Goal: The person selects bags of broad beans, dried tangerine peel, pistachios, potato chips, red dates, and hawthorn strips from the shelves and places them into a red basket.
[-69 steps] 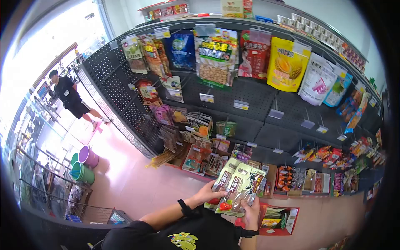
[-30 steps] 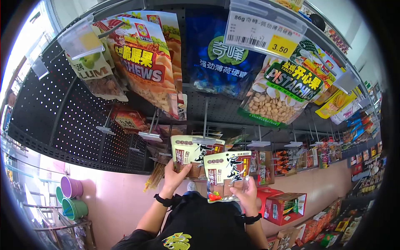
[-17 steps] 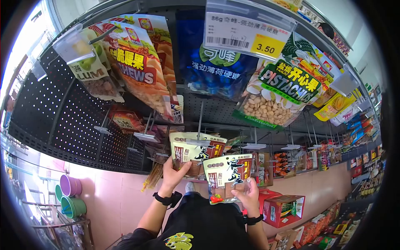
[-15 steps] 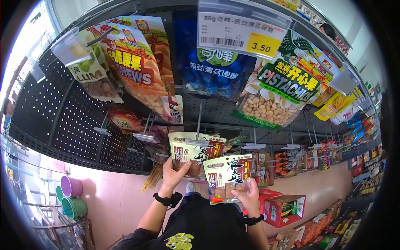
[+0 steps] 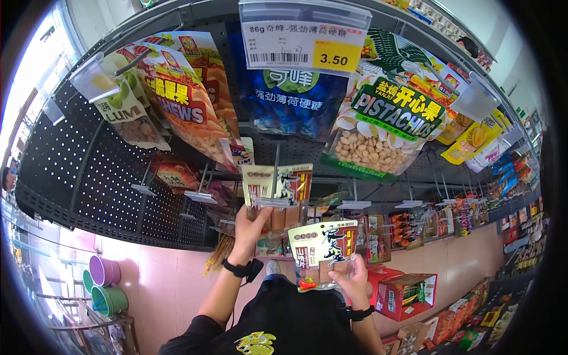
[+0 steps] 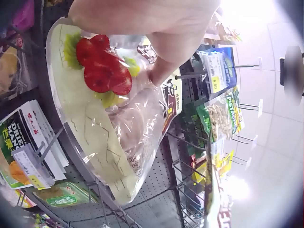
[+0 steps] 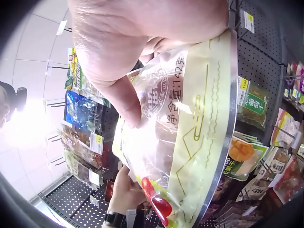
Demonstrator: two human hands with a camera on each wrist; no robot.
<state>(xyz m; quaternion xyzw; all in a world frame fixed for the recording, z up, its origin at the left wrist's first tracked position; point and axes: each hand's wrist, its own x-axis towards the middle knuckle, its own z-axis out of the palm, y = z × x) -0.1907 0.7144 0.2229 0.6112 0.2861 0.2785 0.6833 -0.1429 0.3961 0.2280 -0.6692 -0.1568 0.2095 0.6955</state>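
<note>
My left hand (image 5: 247, 234) grips the lower left of a cream and brown bag of hawthorn slices (image 5: 297, 189), thumb across its front. A metal display hook and its clear label holder (image 5: 273, 203) overlap the front of this bag in the head view. Below and to the right, my right hand (image 5: 354, 279) pinches a matching bag of hawthorn slices (image 5: 313, 247) by its lower right corner. The left wrist view shows red fruit printed on the left bag (image 6: 90, 128). In the right wrist view, the thumb presses the clear window of the right bag (image 7: 197, 128).
Bags of cashews (image 5: 177, 100), blue mint candy (image 5: 290, 115) and pistachios (image 5: 390, 121) hang just above the hands. Bare hooks with label holders (image 5: 355, 205) jut out to the right. A red box (image 5: 408, 296) and several buckets (image 5: 109, 299) stand on the floor.
The head view first moved close to the rack. My hands drew the two bags apart. Lately the left hand has raised its bag and turned it more upright; the right bag has barely moved.
</note>
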